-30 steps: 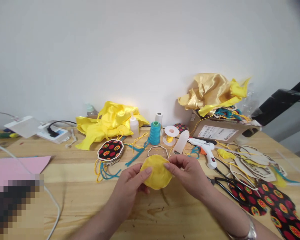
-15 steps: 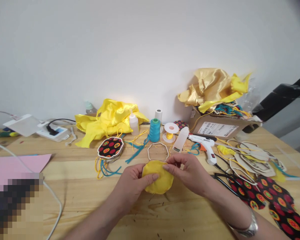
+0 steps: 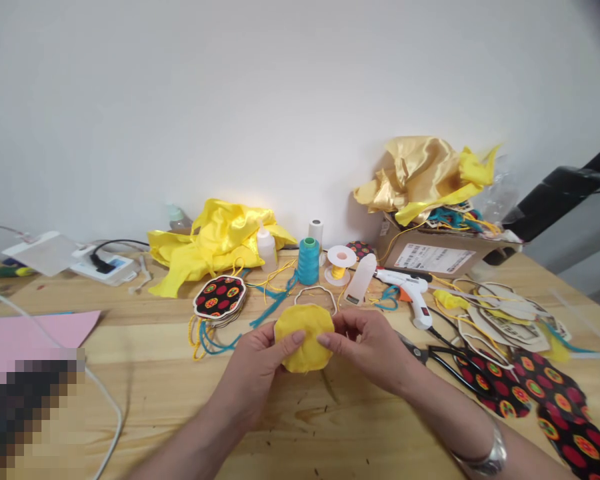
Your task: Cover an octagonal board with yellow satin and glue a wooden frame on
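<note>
While both thumbs press it, the yellow fabric disc [image 3: 304, 335] sits between left hand [image 3: 253, 365] and right hand [image 3: 373, 347] (pinched).

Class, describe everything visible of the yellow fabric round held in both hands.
The yellow fabric round is a roughly circular, satin-like piece with an uneven edge. It faces the camera over the wooden table, pinched at its left by the left hand and at its right by the right hand, thumbs on its front.

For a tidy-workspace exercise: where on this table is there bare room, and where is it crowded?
Bare wood lies between the pink paper and the left hand, and along the near edge. Crowded: around the spools behind the disc, and right of the right hand.
</note>
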{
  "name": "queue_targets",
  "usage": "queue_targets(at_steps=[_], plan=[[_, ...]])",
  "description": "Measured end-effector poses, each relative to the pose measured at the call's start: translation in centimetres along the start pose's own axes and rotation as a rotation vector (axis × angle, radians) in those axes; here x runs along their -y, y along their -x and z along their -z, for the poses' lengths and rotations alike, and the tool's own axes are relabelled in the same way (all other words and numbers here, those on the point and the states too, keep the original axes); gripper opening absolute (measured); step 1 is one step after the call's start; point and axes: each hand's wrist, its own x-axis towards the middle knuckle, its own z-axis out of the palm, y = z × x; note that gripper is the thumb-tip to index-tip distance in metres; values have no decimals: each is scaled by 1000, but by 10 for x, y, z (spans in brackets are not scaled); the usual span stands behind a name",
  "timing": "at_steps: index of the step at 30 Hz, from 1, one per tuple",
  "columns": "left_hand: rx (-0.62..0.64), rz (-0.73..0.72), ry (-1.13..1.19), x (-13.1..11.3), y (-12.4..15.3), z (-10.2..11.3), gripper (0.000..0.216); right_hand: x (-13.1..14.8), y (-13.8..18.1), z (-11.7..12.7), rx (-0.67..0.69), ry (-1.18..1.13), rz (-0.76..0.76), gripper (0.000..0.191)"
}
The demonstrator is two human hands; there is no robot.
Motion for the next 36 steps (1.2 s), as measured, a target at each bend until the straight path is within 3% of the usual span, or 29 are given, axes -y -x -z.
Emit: queue_targets(at_steps=[7,15,23,27,36], plan=[[35,-5,-18,0,1,2,26,-3,-2,0,-16,-44,-15,30],[1,36,-207,-6,3,1,29,-3,-4,5,-46,-177,-81,27],[-68,-24,-182,-9,2,0,27,2,-4,8,-56,-95,-113,47],[-76,-32,-155,-9,2,0,28,-1,-5,4,19,-62,-67,41],[-38,10,-105,-8,3,-1,27,-2,-4,0,2,-122,-78,34]])
